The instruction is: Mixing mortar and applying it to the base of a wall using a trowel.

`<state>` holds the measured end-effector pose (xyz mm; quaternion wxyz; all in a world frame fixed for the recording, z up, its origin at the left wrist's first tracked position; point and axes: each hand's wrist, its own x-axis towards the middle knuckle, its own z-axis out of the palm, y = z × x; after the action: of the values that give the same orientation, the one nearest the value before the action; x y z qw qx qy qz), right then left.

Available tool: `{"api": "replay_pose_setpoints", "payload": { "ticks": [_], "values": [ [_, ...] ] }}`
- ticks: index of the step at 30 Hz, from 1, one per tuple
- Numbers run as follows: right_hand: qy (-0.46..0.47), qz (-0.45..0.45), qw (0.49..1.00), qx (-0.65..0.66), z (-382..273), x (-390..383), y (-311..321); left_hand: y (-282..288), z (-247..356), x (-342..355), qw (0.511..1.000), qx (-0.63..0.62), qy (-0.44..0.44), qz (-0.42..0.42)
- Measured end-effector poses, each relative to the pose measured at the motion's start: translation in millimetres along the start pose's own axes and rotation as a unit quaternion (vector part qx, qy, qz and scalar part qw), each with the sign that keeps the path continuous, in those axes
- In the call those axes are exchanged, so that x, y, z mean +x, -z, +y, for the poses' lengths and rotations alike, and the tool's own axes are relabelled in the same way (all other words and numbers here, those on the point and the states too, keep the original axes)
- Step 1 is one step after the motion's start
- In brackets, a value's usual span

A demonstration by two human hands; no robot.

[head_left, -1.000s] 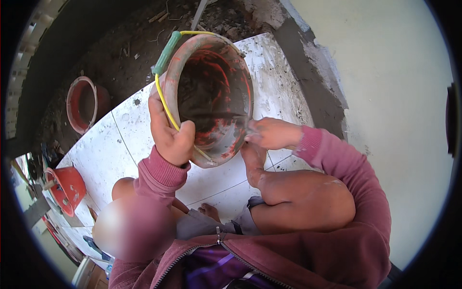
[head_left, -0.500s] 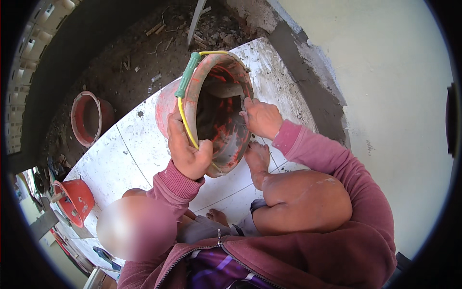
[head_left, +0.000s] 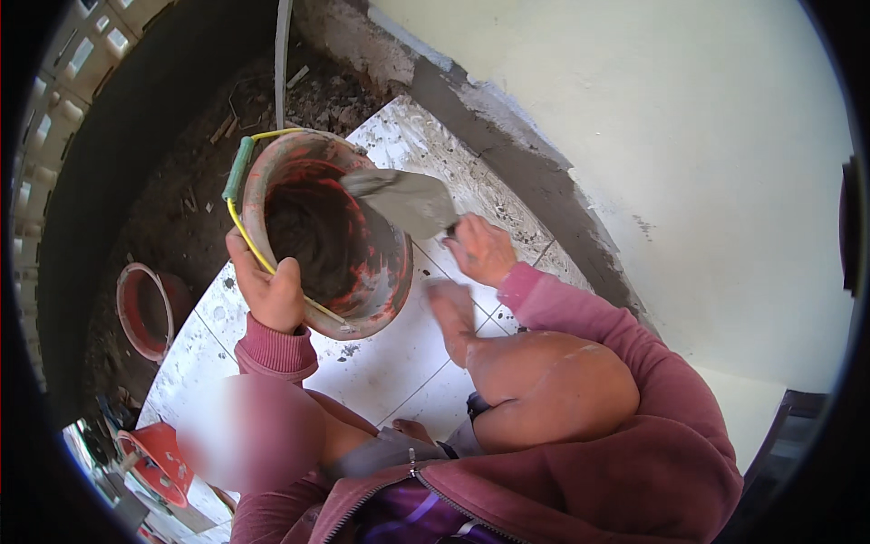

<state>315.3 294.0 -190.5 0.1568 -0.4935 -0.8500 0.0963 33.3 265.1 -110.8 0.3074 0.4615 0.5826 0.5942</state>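
A worn red bucket (head_left: 388, 281), coated with grey mortar, is tilted in front of me with its mouth toward me. My left hand (head_left: 272, 292) grips its near left rim, by the yellow wire handle with a green grip (head_left: 239, 170). Dark wet mortar (head_left: 304, 238) lies inside. In my right hand (head_left: 486, 251) is a trowel (head_left: 406, 198), closed around its handle, most of which the fingers hide. The grey-smeared blade crosses the bucket's right rim, its tip over the mouth.
White floor tiles (head_left: 412, 385) spotted with mortar lie below. A second bucket (head_left: 136, 313) sits on rubble-strewn soil (head_left: 172, 218) at left, and a red bucket (head_left: 163, 462) stands at lower left. The cream wall (head_left: 634, 118) has a grey mortar band (head_left: 507, 172) along its foot.
The trowel has come up out of the bucket's inside to its right rim. The bucket has shifted left in view, and its mouth now shows the mortar more fully.
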Motion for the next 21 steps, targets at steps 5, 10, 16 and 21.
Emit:
{"api": "replay_pose_setpoints", "payload": {
  "ticks": [5, 10, 16, 21],
  "values": [
    [-0.119, -0.022, 0.992, -0.028, 35.4, -53.1, 26.8, -0.1, 1.8, 4.0, 1.0, 0.01, 0.013, -0.018],
    [-0.279, -0.053, 0.958, -0.032, 76.7, -83.5, -3.0, 8.5, -7.1, -6.2, 0.999, -0.032, 0.014, 0.028],
    [-0.375, -0.152, 0.914, 0.045, 117.8, -56.2, -33.9, 14.3, -1.3, -29.5, 0.996, 0.02, 0.07, 0.048],
    [-0.319, -0.095, 0.94, 0.069, 164.8, -56.2, -47.9, 0.3, -3.3, -28.8, 0.998, 0.045, 0.04, 0.015]
  ]
}}
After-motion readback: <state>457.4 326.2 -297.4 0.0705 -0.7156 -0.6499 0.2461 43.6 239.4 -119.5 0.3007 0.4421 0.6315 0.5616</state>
